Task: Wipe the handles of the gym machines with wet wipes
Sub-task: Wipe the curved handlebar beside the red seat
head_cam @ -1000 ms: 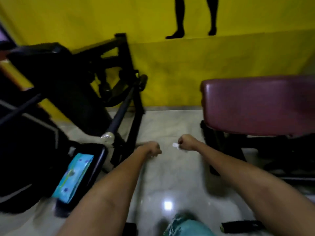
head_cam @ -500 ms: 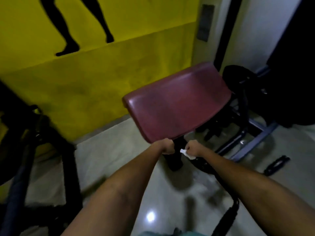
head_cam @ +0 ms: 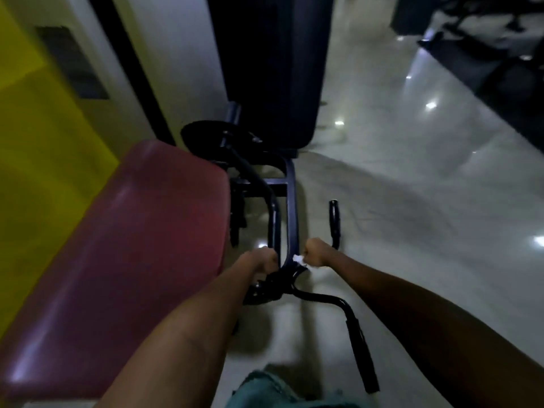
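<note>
A small crumpled white wet wipe [head_cam: 298, 258], poking leftward, is being pinched in the clenched right hand [head_cam: 318, 256], while the left hand [head_cam: 260, 260] is being held fisted, empty.

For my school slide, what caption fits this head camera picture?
Right hand pinching a white wet wipe, left hand fisted, beside a maroon pad above a black curved handle.

Single head view looks steeply down; close over outstretched forearms, floor beyond.

Big red pad [head_cam: 123, 248] blocks the left, dark metal bars [head_cam: 290, 207] stand just ahead, two black handles [head_cam: 335, 222] near, bare floor [head_cam: 426, 201] open on the right
</note>
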Available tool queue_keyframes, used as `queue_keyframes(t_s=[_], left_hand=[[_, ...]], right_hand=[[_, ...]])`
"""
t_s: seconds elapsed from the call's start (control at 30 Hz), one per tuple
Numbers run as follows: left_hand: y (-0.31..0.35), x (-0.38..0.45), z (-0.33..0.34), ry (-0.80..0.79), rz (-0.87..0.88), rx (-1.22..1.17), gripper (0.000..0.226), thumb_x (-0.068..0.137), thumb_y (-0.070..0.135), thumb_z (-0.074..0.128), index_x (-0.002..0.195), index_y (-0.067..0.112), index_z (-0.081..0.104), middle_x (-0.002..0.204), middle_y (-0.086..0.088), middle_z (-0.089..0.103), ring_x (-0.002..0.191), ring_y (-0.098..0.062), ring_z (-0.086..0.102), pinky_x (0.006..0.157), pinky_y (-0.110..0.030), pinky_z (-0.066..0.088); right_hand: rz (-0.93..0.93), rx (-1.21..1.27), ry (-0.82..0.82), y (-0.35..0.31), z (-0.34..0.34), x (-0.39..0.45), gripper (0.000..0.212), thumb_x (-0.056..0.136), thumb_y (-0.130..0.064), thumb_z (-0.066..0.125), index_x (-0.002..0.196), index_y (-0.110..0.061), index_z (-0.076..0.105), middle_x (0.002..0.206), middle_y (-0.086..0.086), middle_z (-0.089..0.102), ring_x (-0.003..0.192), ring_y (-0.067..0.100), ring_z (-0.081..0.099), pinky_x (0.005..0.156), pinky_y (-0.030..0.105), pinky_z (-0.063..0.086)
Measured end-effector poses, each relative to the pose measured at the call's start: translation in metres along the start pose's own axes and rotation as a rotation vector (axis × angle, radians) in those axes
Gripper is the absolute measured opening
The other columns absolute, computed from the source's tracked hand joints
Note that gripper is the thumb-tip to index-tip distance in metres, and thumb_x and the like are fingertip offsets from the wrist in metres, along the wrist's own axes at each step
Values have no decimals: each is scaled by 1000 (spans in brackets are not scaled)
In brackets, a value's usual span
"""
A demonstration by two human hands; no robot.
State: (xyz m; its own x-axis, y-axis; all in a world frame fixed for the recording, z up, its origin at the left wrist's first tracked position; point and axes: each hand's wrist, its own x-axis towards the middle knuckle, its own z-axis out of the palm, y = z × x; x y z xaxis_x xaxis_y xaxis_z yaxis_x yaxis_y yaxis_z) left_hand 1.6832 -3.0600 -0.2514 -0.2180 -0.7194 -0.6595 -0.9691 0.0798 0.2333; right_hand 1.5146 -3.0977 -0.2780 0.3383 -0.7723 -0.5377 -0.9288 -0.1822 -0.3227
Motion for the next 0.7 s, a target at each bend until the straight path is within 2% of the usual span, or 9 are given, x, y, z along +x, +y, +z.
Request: queue_keyframes(t_s=[0.07,0.13,0.2,0.27,0.4,0.5,0.53,0.6,0.7], left_hand=[[4,12,-11,-28,81,72,29,93,16,48,108,-4,62,115,-19,60,107,-33,57,86,-34,44],[8,22,-17,-36,155,147,31,95,18,46,108,-4,63,113,-20,60,105,-33,56,86,-35,44],[10,32,-10,-75,220,182,29,93,19,48,104,-3,63,108,-19,61,100,-32,58,84,-36,45],[12,42,5,-141,278,227,28,93,18,47,105,-2,63,108,-18,62,98,-31,59,85,-37,47],[25,47,37,-219,387,287,30,97,18,42,112,-1,60,113,-15,61,102,-30,59,87,-38,47],[43,57,57,-204,503,263,23,93,16,46,104,3,61,97,-15,59,100,-34,61,82,-39,49],[47,60,64,-179,537,259,21,92,15,48,105,5,61,100,-16,58,101,-34,60,82,-39,48],[52,63,77,-132,580,261,32,90,17,51,120,4,55,117,-18,53,108,-33,55,87,-40,45],[56,71,94,-91,642,275,48,91,22,52,135,8,41,132,-13,40,121,-31,43,98,-40,39]], right_hand=[[89,98,33,11,-1,-7,43,92,-37,54,75,0,65,76,19,57,76,31,55,68,31,42],[164,165,57,13,0,-20,38,92,-34,55,71,-3,62,82,22,61,77,28,55,66,27,37],[247,215,63,14,6,-32,22,90,-23,57,71,-11,56,85,16,63,80,24,58,64,26,39],[360,295,58,15,16,-44,2,88,-15,57,85,-14,58,98,11,66,85,20,60,73,25,47],[482,417,126,24,52,-80,24,89,-16,55,107,-5,66,107,13,66,97,23,63,75,23,45],[503,457,230,28,75,-109,37,92,-28,51,96,4,69,101,19,68,97,28,63,78,28,43],[545,499,272,27,81,-119,42,92,-31,49,94,5,69,99,20,68,94,29,64,79,30,44],[640,494,362,30,94,-133,33,92,-22,51,94,5,69,99,21,65,93,31,62,79,34,47],[736,458,465,37,113,-141,22,87,-10,51,94,0,69,98,20,60,93,34,59,67,31,42]])
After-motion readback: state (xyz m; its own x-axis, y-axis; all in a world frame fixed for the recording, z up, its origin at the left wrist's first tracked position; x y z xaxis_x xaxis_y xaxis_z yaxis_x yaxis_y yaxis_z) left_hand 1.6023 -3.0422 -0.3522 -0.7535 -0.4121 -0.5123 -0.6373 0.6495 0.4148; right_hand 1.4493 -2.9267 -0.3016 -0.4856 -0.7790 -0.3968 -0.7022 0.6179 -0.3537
